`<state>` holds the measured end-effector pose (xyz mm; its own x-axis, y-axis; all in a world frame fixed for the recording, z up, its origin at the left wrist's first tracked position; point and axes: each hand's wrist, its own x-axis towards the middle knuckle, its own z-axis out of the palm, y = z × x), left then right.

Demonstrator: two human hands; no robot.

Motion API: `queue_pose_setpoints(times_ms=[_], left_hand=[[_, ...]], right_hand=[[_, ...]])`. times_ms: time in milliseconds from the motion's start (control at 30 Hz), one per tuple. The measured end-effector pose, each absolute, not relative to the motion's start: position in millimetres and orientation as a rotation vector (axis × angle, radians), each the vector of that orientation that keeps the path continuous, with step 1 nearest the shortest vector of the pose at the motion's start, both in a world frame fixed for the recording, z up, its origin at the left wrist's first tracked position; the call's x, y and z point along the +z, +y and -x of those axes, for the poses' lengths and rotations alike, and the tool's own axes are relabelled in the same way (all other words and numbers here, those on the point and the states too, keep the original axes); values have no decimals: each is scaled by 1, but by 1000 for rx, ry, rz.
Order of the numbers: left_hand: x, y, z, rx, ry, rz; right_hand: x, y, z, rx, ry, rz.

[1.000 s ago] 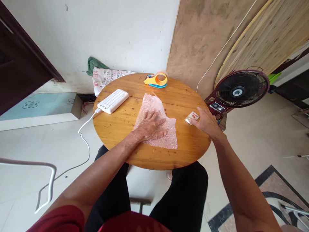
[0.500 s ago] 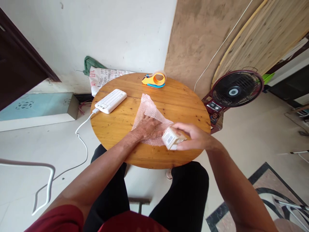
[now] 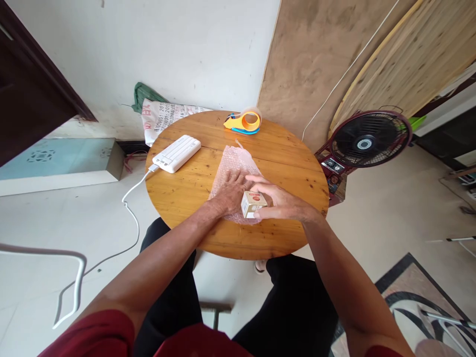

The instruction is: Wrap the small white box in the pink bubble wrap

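Observation:
My left hand [image 3: 231,192] lies flat on a sheet of pink bubble wrap [image 3: 238,161], fingers stretched out and spread. Just right of it, a small white and gold cardboard box [image 3: 250,204] with a red mark on top is at the wrap's lower right part. Around this box is my right hand [image 3: 277,201], its thumb on the near side and its fingers reaching over the far side. The index finger is stretched forward, off the box. The box hides part of the wrap beneath.
A round wooden table [image 3: 297,168] carries everything. Behind the wrap lies an orange and blue tape dispenser [image 3: 243,122]. A white power bank [image 3: 176,153] with a plugged-in cable [image 3: 128,203] is at the left. A fan [image 3: 364,144] stands on the right.
My right hand has brought the box left and down onto the bubble wrap, beside my left hand. The wrap's folded-over flap now lies flatter, and my left hand's fingers are uncovered.

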<state>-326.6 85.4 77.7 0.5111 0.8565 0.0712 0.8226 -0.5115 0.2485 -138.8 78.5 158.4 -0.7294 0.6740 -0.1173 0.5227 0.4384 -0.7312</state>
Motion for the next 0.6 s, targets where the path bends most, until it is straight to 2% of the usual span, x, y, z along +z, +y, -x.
queue_pose_setpoints(times_ms=[267,400,500,600], left_hand=[[85,83,324,381,1468,-2429],[88,87,332,549,1412,-2299],[89,90,341,733,1522,-2180],[88,91,346,769,1648,-2151]], right_hand=[[141,103,131,1378,-2088,1188],[127,117,127,1396,-1933,1252],[116,123,123,1400,-1857,1280],[113,124,124,1358,-1868,1293]])
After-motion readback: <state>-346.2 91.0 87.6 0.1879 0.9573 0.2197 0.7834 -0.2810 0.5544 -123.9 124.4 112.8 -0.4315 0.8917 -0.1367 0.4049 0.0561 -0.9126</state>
